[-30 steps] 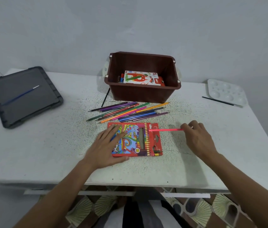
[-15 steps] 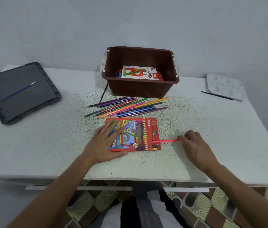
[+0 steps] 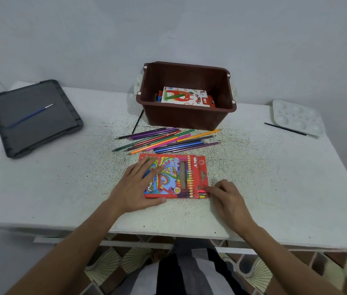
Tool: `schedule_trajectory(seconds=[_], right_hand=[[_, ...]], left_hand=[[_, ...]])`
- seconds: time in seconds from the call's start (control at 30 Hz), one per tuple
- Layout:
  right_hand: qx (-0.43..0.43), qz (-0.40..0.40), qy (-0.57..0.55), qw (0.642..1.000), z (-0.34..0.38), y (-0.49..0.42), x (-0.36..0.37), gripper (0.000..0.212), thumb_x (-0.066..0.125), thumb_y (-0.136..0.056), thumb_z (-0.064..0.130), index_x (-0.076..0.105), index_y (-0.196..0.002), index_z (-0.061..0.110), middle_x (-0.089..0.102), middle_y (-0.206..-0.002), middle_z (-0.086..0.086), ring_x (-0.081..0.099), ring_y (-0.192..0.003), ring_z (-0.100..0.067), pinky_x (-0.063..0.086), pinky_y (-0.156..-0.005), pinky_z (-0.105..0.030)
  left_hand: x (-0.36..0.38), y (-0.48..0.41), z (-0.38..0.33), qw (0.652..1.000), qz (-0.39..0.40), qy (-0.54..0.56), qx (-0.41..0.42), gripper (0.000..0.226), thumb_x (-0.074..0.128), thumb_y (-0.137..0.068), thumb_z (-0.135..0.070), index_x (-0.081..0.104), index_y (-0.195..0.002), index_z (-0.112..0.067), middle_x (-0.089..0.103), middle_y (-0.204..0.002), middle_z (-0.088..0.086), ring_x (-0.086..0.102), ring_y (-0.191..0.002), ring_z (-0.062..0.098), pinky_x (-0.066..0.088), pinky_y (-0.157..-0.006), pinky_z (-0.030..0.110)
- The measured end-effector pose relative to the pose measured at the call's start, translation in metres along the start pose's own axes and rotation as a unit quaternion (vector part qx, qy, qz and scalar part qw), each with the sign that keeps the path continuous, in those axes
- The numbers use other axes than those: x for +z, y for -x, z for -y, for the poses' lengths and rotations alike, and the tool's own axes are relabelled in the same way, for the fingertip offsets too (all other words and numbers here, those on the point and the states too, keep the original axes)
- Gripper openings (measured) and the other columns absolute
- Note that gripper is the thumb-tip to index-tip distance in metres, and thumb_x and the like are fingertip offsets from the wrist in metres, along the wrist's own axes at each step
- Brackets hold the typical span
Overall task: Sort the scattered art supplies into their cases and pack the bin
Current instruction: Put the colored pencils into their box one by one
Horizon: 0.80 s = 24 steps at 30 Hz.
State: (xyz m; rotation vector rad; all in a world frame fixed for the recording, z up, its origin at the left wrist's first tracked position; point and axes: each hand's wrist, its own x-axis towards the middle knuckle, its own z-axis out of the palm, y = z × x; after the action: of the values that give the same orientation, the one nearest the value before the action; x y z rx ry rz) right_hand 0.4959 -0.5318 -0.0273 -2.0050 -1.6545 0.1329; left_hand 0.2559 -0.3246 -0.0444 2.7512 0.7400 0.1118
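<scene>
Pencil box [image 3: 175,176] lies flat on the white table [image 3: 61,188], near the front edge, between both hands. Left hand [image 3: 135,186] rests palm-down on the box's left half, fingers [image 3: 147,165] spread flat and open across the cover, thumb along the box's near edge; not gripping, just pressing on it. Right hand [image 3: 226,198] sits at the box's near right corner, fingertips [image 3: 209,188] curled in against the open end where pencil ends [image 3: 203,194] stick out; pink and yellow tips visible there. Whether the fingers pinch a pencil or only push on it, can't tell.

Box is red, colourful swirl print, "18" badge, clear window showing pencils inside, flap end facing right.

Loose coloured pencils [image 3: 166,140] lie in a fanned pile just behind the box, in front of the brown bin [image 3: 186,119]. Bin holds a white-and-red pastel box [image 3: 184,97]. Dark grey lid [image 3: 34,118] far left with a blue brush [image 3: 29,114] on it. White palette [image 3: 297,117] far right, thin black brush [image 3: 285,129] at its front edge. Another black stick [image 3: 137,122] lies left of the bin.
</scene>
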Motion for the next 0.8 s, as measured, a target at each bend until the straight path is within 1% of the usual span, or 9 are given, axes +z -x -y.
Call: schedule_trajectory(seconds=[0.07,0.13,0.2,0.33,0.43,0.5,0.57,0.63,0.8], right_hand=[[0.021,-0.013,-0.014,1.0,0.001,0.0,0.002,0.027,0.051,-0.094,0.019,0.07,-0.111,0.009,0.056,-0.087,-0.002,0.042,-0.077,-0.011,0.031,-0.069,-0.011],[0.042,-0.024,-0.018,0.999,0.0,0.001,0.006,0.022,0.054,-0.092,0.014,0.07,-0.107,0.009,0.057,-0.088,-0.001,0.046,-0.077,-0.013,0.035,-0.066,-0.02],[0.042,-0.019,-0.017,0.999,-0.003,-0.001,0.008,0.02,0.055,-0.093,0.016,0.07,-0.104,0.01,0.055,-0.086,0.0,0.048,-0.076,-0.015,0.035,-0.064,-0.023],[0.004,0.015,-0.01,1.0,-0.006,-0.004,0.004,0.019,0.067,-0.088,0.007,0.073,-0.105,0.011,0.053,-0.084,0.001,0.046,-0.073,-0.012,0.03,-0.063,-0.013],[-0.003,0.046,-0.035,0.998,-0.007,-0.012,-0.007,0.028,0.054,-0.092,0.016,0.069,-0.116,0.014,0.053,-0.088,0.003,0.048,-0.072,-0.007,0.032,-0.062,-0.007],[0.019,0.047,-0.042,0.998,-0.011,-0.022,-0.012,0.031,0.051,-0.092,0.012,0.065,-0.12,0.014,0.052,-0.091,0.005,0.049,-0.07,-0.005,0.033,-0.061,-0.008],[0.041,0.034,-0.012,0.998,-0.017,-0.038,-0.015,0.032,0.055,-0.092,0.004,0.062,-0.122,0.009,0.053,-0.094,0.002,0.052,-0.07,-0.011,0.038,-0.058,-0.018],[0.068,0.028,0.035,0.997,-0.024,-0.057,-0.016,0.036,0.055,-0.093,0.004,0.057,-0.129,0.007,0.056,-0.099,-0.007,0.056,-0.075,-0.021,0.042,-0.059,-0.028],[0.133,0.067,0.131,0.98,-0.042,-0.098,-0.02,0.052,0.046,-0.099,0.011,0.035,-0.149,0.014,0.052,-0.106,-0.015,0.052,-0.084,-0.029,0.046,-0.066,-0.036]], left_hand=[[0.0,-0.001,0.0,1.0,0.002,-0.002,0.001,0.096,0.035,-0.077,-0.09,0.012,-0.155,-0.038,-0.002,-0.165,-0.006,-0.011,-0.151,0.012,0.002,-0.119,0.043],[0.0,-0.001,0.0,1.0,0.003,-0.002,0.003,0.096,0.035,-0.077,-0.09,0.012,-0.155,-0.038,-0.002,-0.165,-0.006,-0.012,-0.151,0.012,0.002,-0.119,0.042],[0.001,-0.001,-0.001,1.0,-0.005,-0.002,0.007,0.096,0.037,-0.078,-0.089,0.015,-0.155,-0.037,0.001,-0.165,-0.005,-0.011,-0.151,0.012,0.003,-0.119,0.042],[0.0,-0.001,0.0,1.0,-0.004,0.001,0.007,0.096,0.036,-0.077,-0.09,0.015,-0.155,-0.037,0.002,-0.165,-0.005,-0.01,-0.151,0.012,0.003,-0.119,0.042],[0.001,-0.002,0.0,1.0,-0.004,-0.001,0.006,0.097,0.036,-0.077,-0.09,0.015,-0.155,-0.036,0.0,-0.165,-0.006,-0.011,-0.151,0.012,0.004,-0.119,0.043],[0.001,-0.002,0.001,1.0,-0.006,0.001,0.009,0.097,0.037,-0.077,-0.09,0.016,-0.155,-0.035,0.002,-0.165,-0.005,-0.01,-0.151,0.013,0.006,-0.119,0.044],[0.002,-0.002,0.001,1.0,-0.007,0.001,0.009,0.097,0.036,-0.078,-0.09,0.016,-0.155,-0.036,0.003,-0.165,-0.005,-0.009,-0.151,0.013,0.006,-0.12,0.044],[0.002,-0.002,0.001,1.0,-0.009,0.003,0.007,0.096,0.037,-0.078,-0.09,0.015,-0.155,-0.037,0.003,-0.165,-0.005,-0.009,-0.151,0.013,0.007,-0.12,0.044],[0.003,-0.003,0.001,1.0,-0.014,0.012,0.009,0.096,0.04,-0.078,-0.089,0.016,-0.155,-0.037,0.006,-0.165,-0.005,-0.007,-0.151,0.013,0.009,-0.119,0.046]])
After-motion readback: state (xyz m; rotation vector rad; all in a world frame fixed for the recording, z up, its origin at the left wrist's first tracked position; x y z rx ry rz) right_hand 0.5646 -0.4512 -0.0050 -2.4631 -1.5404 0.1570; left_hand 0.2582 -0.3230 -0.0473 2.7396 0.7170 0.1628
